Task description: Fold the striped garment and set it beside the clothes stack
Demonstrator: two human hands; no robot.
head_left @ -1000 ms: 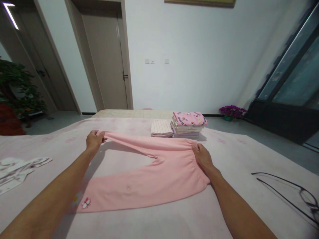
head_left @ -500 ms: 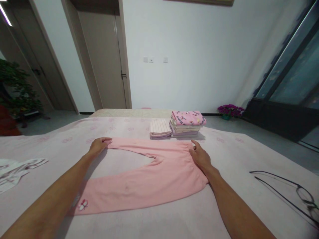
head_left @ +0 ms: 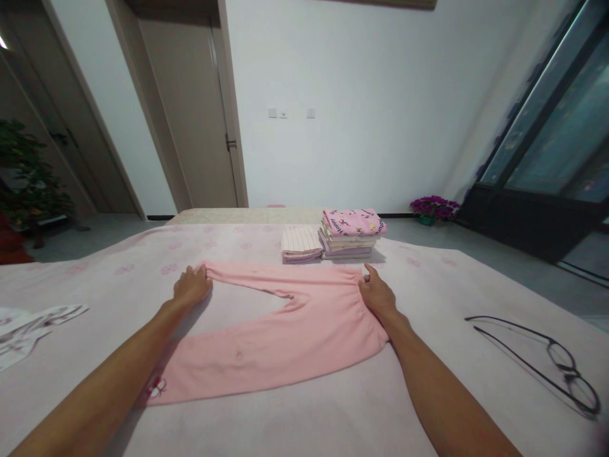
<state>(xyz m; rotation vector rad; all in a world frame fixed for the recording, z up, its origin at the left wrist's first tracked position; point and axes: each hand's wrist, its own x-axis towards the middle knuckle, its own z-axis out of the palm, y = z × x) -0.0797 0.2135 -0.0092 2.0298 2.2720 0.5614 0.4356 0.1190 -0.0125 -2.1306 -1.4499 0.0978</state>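
Pink pants [head_left: 285,343] lie spread on the bed sheet, legs toward the left and gathered waist toward the right. My left hand [head_left: 191,285] is closed on the hem of the far leg. At the far corner of the waistband, my right hand [head_left: 377,293] pinches the fabric between thumb and fingers. The near leg lies flat, with a small red and white butterfly patch at its hem, partly beside my left forearm.
Beyond the pants sit a folded striped cloth [head_left: 301,244] and a stack of folded clothes [head_left: 353,233]. Eyeglasses [head_left: 547,355] rest on the right of the sheet [head_left: 304,428]. A crumpled white garment [head_left: 33,330] lies at the left.
My left hand has curled more tightly around the far leg's hem. My right hand stays at the waistband. The whole view has shifted slightly.
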